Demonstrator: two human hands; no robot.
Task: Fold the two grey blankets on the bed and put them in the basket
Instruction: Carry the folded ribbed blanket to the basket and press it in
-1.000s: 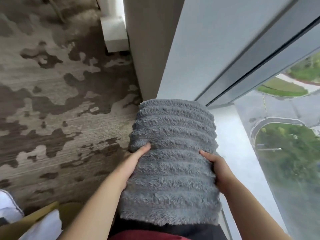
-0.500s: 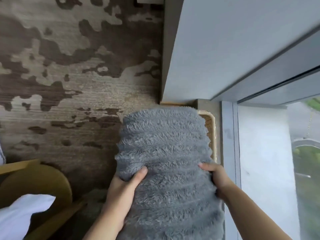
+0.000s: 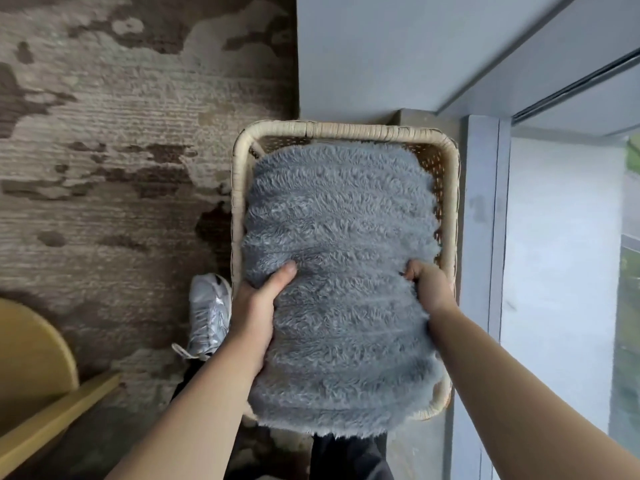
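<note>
A folded grey blanket (image 3: 341,258) lies over the mouth of the basket (image 3: 346,128) and covers most of it. Its far end sits inside the far rim, while its near end hangs past the near rim. Whether it rests on the basket's bottom cannot be told. The left hand (image 3: 258,306) grips the blanket's left edge, thumb pressed on top and fingers hidden below. The right hand (image 3: 429,285) grips the right edge, fingers curled into the pile just inside the basket's right rim. The basket stands on the carpet (image 3: 104,168). A pale wall (image 3: 381,46) rises just beyond it and a window (image 3: 571,237) is to its right. A silver shoe (image 3: 209,313) stands just left of the basket. A yellow wooden piece (image 3: 31,358) lies further left, well apart.
</note>
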